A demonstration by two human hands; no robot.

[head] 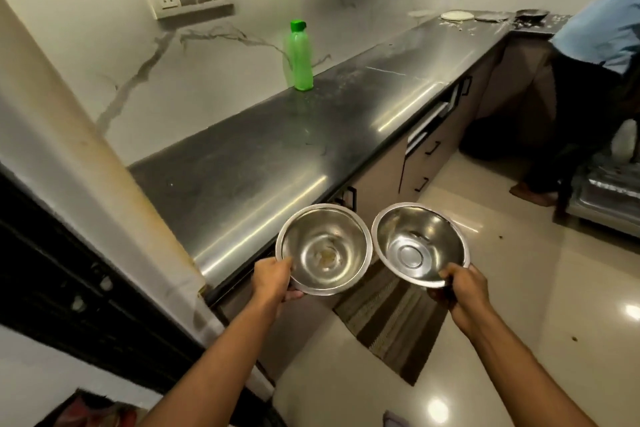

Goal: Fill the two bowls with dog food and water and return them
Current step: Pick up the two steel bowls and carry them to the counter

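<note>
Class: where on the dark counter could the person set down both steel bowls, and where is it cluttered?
Free: the dark stone counter from the green plastic bottle to its near end beside the pale pillar. Crowded: the far corner, with the white plate.

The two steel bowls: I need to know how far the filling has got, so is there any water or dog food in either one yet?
No, the left bowl and the right bowl both show bare metal bottoms.

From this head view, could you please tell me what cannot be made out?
- Green bottle: blurred; contents unclear.
- Second person: cut off by the right edge.
- Left hand fingers under the left bowl: hidden by the bowl.
- Far counter items: too small.
</note>
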